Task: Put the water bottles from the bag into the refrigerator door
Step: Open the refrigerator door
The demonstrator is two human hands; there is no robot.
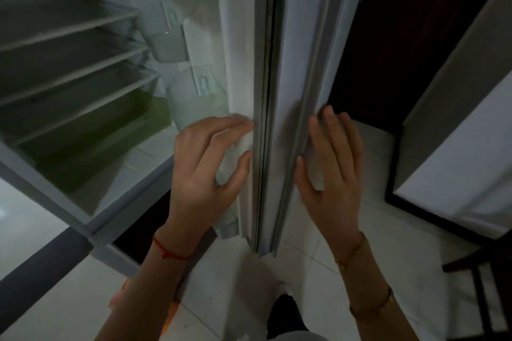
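**Hands on the fridge door edge, no bottle in sight**

Shelves on the far left, bare and dim, stacked inside the open fridge. Green drawer under them, near the bottom. Door bins next, see-through, fixed to the inside of the refrigerator door. Blurry and pale, so hard to tell what sits inside; maybe a clear bottle shape low down, maybe just the bin wall. Cannot say for sure.

Left hand after that, fingers spread and bent, tips touching the inner face of the door close to the rubber seal. Not closed on anything, only resting or pressing. Red string on that wrist.

Door edge in the middle, seen end-on, running from top to floor.

Right hand on the other side, flat and open, palm against the outer face of the door. Thin bracelets on that wrist. Holding nothing.

Dark doorway and a pale cabinet further right, with a dark chair at the corner. White tiled floor below.

No bag and no clear water bottle anywhere in view. Looks like a step of steadying or swinging the door, not loading it. Next move likely needs the door left wide open, then a turn away to find the bag and pick up a bottle.
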